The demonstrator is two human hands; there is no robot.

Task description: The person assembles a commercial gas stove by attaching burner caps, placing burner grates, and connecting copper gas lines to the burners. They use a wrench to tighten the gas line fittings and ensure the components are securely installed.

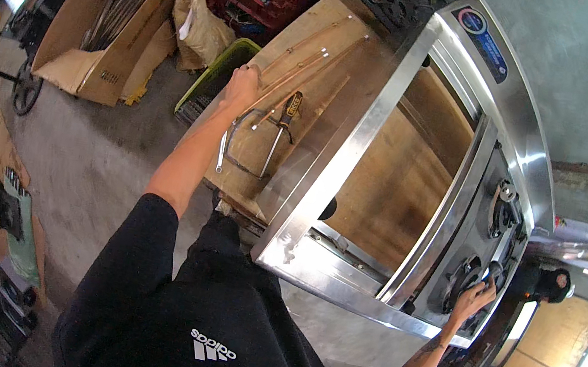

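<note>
My left hand (243, 86) is closed at the near-left edge of a wooden tabletop (305, 127), beside several thin copper tubes (293, 77). What its fingers hold, if anything, is hidden. Close by lie a screwdriver (287, 113) with a black and yellow handle, a silver wrench (222, 152) and a bent dark wire (232, 143). Across a stainless steel stove frame (365, 137) reaches my right arm. At the stove's right end my right hand (474, 300) has its fingers closed on a black burner part (493, 272), next to a round black burner (462, 280).
The frame's large opening shows brown board beneath. Another burner (503, 209) sits farther back. Left of the tabletop stand a yellow-green basket (223, 73), a red crate (294, 7) of small metal pieces and a cardboard box (93, 30) with metal tubes. Another person (553, 285) is at far right.
</note>
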